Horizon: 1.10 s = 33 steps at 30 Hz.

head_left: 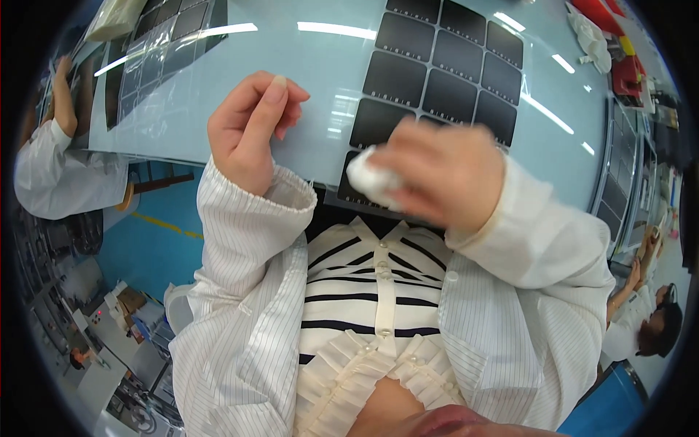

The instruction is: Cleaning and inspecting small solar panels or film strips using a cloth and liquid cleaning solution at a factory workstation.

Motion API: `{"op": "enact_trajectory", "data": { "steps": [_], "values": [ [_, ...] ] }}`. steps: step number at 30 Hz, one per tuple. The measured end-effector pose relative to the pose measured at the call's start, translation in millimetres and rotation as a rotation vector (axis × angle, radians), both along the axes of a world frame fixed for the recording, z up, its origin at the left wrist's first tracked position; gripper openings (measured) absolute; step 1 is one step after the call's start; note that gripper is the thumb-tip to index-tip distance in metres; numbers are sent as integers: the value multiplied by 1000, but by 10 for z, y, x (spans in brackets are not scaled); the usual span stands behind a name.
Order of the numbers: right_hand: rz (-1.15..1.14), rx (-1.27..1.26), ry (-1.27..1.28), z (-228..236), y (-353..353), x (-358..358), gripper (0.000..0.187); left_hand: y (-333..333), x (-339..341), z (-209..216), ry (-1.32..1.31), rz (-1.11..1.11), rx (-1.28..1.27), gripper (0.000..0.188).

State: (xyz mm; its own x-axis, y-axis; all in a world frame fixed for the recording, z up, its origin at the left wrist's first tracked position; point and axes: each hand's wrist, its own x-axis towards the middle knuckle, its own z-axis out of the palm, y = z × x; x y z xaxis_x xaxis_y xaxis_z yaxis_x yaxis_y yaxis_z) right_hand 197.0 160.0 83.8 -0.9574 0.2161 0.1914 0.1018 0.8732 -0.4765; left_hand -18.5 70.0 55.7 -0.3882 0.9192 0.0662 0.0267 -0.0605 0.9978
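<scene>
My right hand (pixel 455 171), smeared by motion, grips a crumpled white cloth (pixel 371 176). It is over the near end of a sheet of dark rectangular panels (pixel 397 75). These glossy panels lie in a grid with pale gaps between them, and each has a row of small light marks along one edge. Part of the nearest panels is hidden behind the hand and cloth. To the left of the sheet, my left hand (pixel 251 135) hovers over the pale table. Its fingers are curled with the thumb against the index finger, and no object shows in them.
The glossy pale table (pixel 320 62) reflects ceiling lights. More dark panels (pixel 171 47) under clear film lie at the far left. Red containers (pixel 630 76) and crumpled white plastic (pixel 591 40) are at the far right. Other people work at both sides.
</scene>
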Motion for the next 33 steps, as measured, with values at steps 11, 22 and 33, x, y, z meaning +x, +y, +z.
{"op": "enact_trajectory", "data": {
  "steps": [11,22,33],
  "values": [
    [-201,9,227,-274,-205,-224,25,83,-181,-160,-276,-58,236,23],
    [-375,91,247,-273,-182,-372,23,216,-236,-228,-403,81,202,21],
    [-950,164,223,-380,416,472,24,271,-492,-408,-219,-151,305,21]
  ]
}}
